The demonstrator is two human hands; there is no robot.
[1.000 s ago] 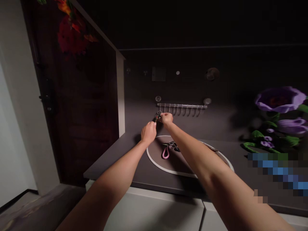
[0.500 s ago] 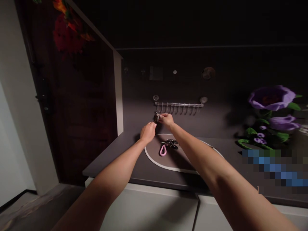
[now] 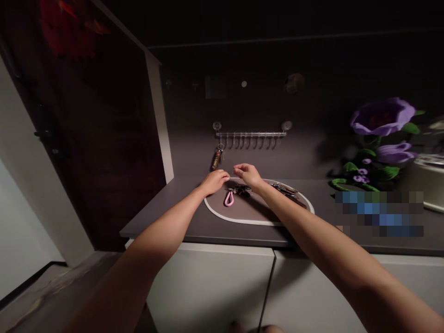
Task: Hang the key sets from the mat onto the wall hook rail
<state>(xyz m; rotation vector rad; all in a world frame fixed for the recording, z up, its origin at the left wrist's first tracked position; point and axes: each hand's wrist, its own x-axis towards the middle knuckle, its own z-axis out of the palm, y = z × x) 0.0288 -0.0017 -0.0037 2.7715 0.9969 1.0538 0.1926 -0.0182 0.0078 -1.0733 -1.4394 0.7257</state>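
A bunch of keys with a brown lettered fob (image 3: 216, 160) hangs from the leftmost hook of the clear hook rail (image 3: 251, 134) on the dark wall. Just below the fob is my left hand (image 3: 214, 181), empty, its fingers loosely stretched to the right. My right hand (image 3: 249, 175) hovers to the right of the keys, fingers slightly bent and apart, with nothing visible in it. Neither hand touches the keys. Beneath the hands, an oval mat (image 3: 243, 215) with a white rim carries a pink loop strap (image 3: 229, 199) attached to more keys (image 3: 243, 190).
More dark keys (image 3: 286, 190) lie on the mat's right side, partly behind my right forearm. Purple artificial flowers (image 3: 383, 118) stand to the right on the counter (image 3: 208, 233), near a pale round container (image 3: 432, 182). A dark door (image 3: 104, 138) is at left.
Both hands have come away from the keys and moved lower; the keys and brown fob now hang freely from the leftmost hook. The camera view has tilted down slightly.
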